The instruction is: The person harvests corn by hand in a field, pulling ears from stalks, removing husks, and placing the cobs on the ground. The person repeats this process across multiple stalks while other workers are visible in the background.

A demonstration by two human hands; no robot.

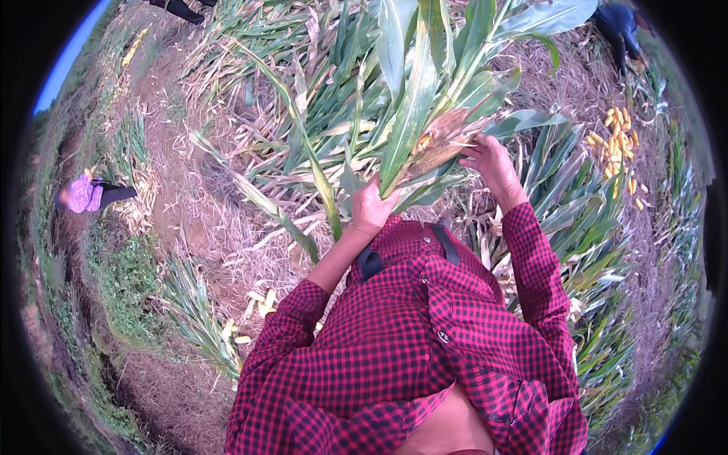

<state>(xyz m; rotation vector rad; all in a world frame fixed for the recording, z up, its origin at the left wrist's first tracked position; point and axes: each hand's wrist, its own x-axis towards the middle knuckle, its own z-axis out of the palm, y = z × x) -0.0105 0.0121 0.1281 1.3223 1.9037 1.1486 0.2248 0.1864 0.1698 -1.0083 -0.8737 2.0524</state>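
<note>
My left hand (371, 207) is closed around the lower part of a green corn stalk (455, 85) with long leaves, held in front of my waist. On that stalk sits an ear of corn in dry brown husk (438, 153), its tip parted and some yellow kernels showing. At the right end of this husk is my right hand (490, 162), fingers curled at its dry leaves; whether they pinch it is hard to tell. Beneath and beyond the stalk, cut corn stalks (341, 74) lie in a thick layer on the ground.
Husked yellow ears (617, 142) are heaped at the right, with more ears (263, 301) at lower left. Stalk bundles (591, 199) lie along my right side. A person in a plaid shirt (85, 193) is far left; a bending person (620, 31) is upper right; another's legs (179, 8) show upper left.
</note>
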